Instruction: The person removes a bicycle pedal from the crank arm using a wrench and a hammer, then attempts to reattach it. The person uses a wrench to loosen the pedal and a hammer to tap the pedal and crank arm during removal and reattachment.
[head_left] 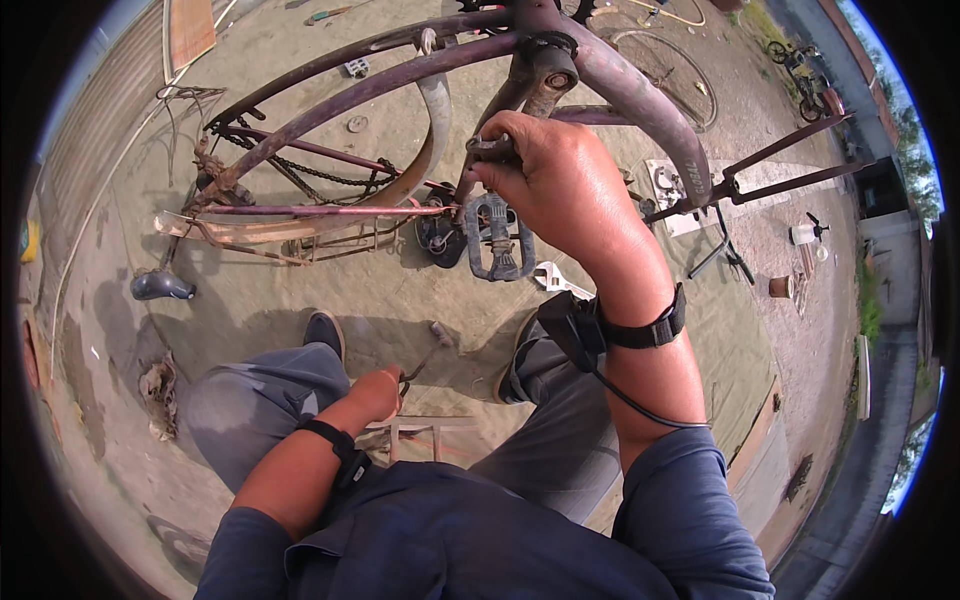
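Observation:
A worn purple bicycle frame (650,95) stretches across the far side, with a rusty crank (548,92) at its middle. My right hand (560,175) is closed in front of that crank, its thumb and fingers pinching a short dark metal piece (492,149). Below that hand hangs a black pedal (499,238). Low between my knees, my left hand (376,396) is wrapped round the handle of a hammer (439,334), whose head points away from me. The hammer is apart from the frame. A chain (300,176) hangs along the rear stays.
An adjustable wrench (560,280) lies near my right shoe. A saddle (163,286) and a crumpled rag (158,395) are at the left. Handlebars (724,245), a white spray bottle (805,234) and a brown cup (781,287) are at the right. A wheel (665,80) lies farther back.

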